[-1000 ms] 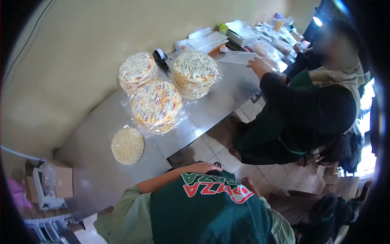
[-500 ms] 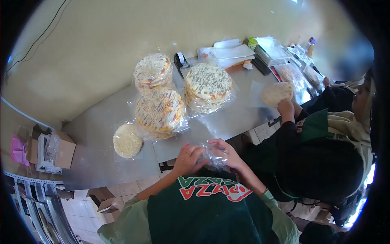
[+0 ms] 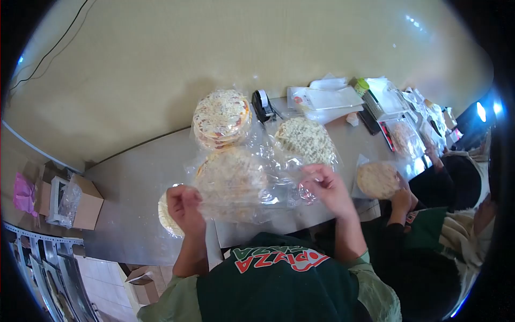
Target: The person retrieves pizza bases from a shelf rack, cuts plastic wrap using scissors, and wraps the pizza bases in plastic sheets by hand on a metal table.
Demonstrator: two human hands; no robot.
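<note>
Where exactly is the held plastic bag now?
In the head view's centre, the plastic bag stretches between left hand and right hand, partly hiding the nearest pizza stack.

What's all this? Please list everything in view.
Pizza stacks: 3, white and orange, mid-table
Bag: 1, clear, over stacks
Bases: 2, pale, table's left and right
Table: 1, grey, centre
Dispenser: 1, black, beside rear stack
Packaging: several, white, table's back
Cup: 1, green, back right
Basket: 1, grey, beside cup
Boxes: 2, brown, left side, floor
Pink item: 1, pink, far left
Rack: 1, grey, lower left
Wall: 1, beige, back
People: at least 2, dark clothes, right
Apron: 1, green, bottom centre
Left hand: 1, bare, bag's left
Right hand: 1, bare, bag's right
</note>
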